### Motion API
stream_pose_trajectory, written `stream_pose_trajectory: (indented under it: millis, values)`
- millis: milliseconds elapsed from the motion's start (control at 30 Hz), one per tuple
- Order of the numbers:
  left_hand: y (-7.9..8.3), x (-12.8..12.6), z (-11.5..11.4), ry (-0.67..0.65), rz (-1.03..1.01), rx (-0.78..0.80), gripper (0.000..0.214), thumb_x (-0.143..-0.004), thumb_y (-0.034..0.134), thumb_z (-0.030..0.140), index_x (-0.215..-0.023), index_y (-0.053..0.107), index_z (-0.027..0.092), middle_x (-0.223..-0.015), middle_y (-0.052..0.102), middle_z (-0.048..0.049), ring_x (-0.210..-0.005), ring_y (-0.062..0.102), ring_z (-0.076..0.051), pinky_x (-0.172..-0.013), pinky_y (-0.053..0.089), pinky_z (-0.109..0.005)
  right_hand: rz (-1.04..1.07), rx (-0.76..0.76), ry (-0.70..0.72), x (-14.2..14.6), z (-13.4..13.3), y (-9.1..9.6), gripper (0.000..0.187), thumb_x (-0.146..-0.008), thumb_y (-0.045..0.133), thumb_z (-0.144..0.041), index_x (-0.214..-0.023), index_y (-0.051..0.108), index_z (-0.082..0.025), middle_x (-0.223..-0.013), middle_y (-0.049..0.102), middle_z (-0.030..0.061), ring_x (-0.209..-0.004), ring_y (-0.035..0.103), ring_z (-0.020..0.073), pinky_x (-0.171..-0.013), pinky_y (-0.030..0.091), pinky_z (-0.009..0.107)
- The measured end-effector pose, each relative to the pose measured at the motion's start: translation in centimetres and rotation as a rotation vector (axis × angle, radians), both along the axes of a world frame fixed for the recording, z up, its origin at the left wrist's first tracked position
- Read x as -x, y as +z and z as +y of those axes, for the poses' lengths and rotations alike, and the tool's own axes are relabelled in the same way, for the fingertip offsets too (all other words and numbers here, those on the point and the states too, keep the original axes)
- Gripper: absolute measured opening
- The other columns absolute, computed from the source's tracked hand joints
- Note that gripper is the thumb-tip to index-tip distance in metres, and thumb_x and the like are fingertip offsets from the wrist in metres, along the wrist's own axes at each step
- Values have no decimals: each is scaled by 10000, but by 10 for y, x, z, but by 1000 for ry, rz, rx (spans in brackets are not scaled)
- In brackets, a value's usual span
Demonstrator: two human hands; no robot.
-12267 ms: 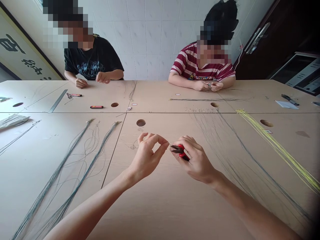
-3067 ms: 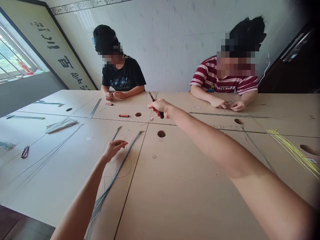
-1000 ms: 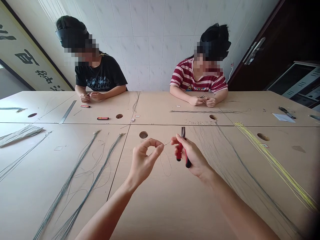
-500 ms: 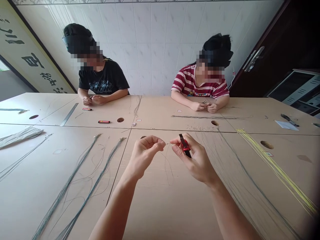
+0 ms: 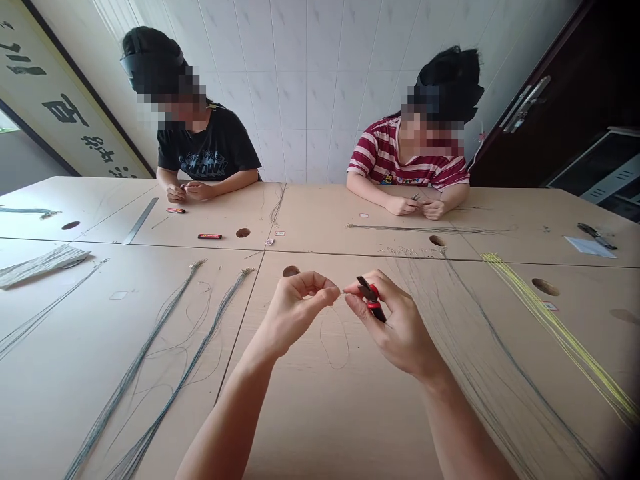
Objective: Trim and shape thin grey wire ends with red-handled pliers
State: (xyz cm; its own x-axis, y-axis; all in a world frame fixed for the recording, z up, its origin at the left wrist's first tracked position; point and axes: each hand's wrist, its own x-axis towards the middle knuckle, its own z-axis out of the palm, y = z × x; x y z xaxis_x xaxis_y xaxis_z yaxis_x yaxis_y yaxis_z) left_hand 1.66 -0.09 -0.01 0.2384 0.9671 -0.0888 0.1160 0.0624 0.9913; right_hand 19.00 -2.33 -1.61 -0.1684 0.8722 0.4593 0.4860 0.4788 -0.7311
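A thin cord point(image 5: 336, 369) is pinched between the thumb and forefinger of my left hand point(image 5: 295, 313), and its slack hangs in a loop below the fingers. My right hand point(image 5: 400, 327) is closed around small red-and-black pliers point(image 5: 373, 303), whose dark jaws point up and away from the cord. The thumb and forefinger of the same hand are closed at the cord's end, almost touching my left fingertips. Whatever small piece lies between the fingertips is too fine to make out.
Bundles of grey-blue cords point(image 5: 187, 387) lie to the left, yellow cords point(image 5: 555, 327) and loose thin cords point(image 5: 487, 327) to the right. A metal ruler point(image 5: 141, 220) and a red-black tube point(image 5: 210, 237) lie farther back. Two people sit opposite, their hands point(image 5: 417, 206) on the table point(image 5: 310, 427).
My two hands have come closer together, and the gap between their fingertips has narrowed. The pliers have turned slightly in my right hand. The whole view has shifted a little.
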Motion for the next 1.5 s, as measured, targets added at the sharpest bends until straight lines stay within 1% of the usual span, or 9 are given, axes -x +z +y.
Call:
stream_pose_trajectory:
  millis: [267, 433, 667, 933, 1133, 1233, 1333, 1433, 1500]
  values:
    - [-1, 1, -1, -49, 5, -50, 184, -827, 643, 327, -734, 645, 168, -757, 580, -2, -729, 493, -119, -648, 367, -250, -14, -7, 4, 1, 2, -2, 143, -948, 512, -247, -808, 511, -213, -760, 482, -20, -695, 455, 124, -694, 377, 276]
    - [1, 7, 0, -38, 137, -129, 276, -841, 634, 418, -726, 652, 168, -750, 619, -16, -720, 518, -134, -648, 386, -257, -22, 31, 5, 0, 2, -2, 162, -951, 491, -253, -794, 486, -217, -747, 465, -14, -688, 442, 134, -673, 369, 279]
    - [-1, 7, 3, -81, 125, -240, 219, -871, 609, 351, -755, 652, 170, -767, 625, -14, -743, 529, -135, -679, 405, -250, 14, 127, 79, 1, 1, 0, 192, -949, 494, -286, -772, 463, -218, -741, 434, -16, -676, 416, 132, -640, 362, 271]
    - [-10, 9, 9, -222, -40, -158, 229, -893, 590, 374, -854, 658, 159, -845, 627, -35, -834, 561, -146, -790, 437, -278, 198, 289, 169, -3, -1, 3, 207, -947, 501, -358, -792, 490, -221, -686, 413, -37, -597, 353, 111, -542, 301, 261]
    - [-3, 10, 3, -210, 96, -147, 238, -886, 593, 379, -782, 635, 169, -784, 617, -19, -740, 524, -130, -672, 420, -257, 258, 314, 113, -5, 0, 0, 237, -937, 513, -384, -769, 512, -218, -667, 383, -31, -587, 323, 116, -524, 292, 265]
    - [1, 12, -2, -145, 232, -283, 171, -889, 595, 328, -800, 638, 189, -796, 630, -17, -799, 548, -146, -681, 435, -259, 280, 336, 96, -5, 1, 0, 250, -927, 533, -397, -756, 504, -216, -658, 372, -32, -588, 323, 114, -523, 295, 261]
    - [2, 13, -6, -57, 310, -568, 83, -887, 605, 236, -947, 661, 225, -911, 643, -24, -867, 576, -152, -736, 462, -277, 297, 367, 102, -5, 1, 1, 257, -922, 543, -408, -759, 519, -211, -675, 398, -25, -607, 342, 114, -536, 311, 258]
    - [-1, 13, -6, -96, 335, -821, 143, -910, 572, 169, -997, 670, 226, -909, 635, -34, -853, 591, -151, -728, 468, -289, 298, 398, 108, -5, 1, 1, 269, -917, 549, -436, -776, 545, -207, -673, 399, -24, -612, 343, 115, -539, 313, 257]
    - [-3, 13, -5, -137, 348, -904, 140, -918, 560, 150, -980, 671, 207, -884, 630, -41, -844, 590, -152, -713, 466, -290, 299, 411, 115, -4, 1, 1, 273, -913, 553, -451, -789, 557, -208, -670, 393, -28, -612, 340, 114, -538, 309, 256]
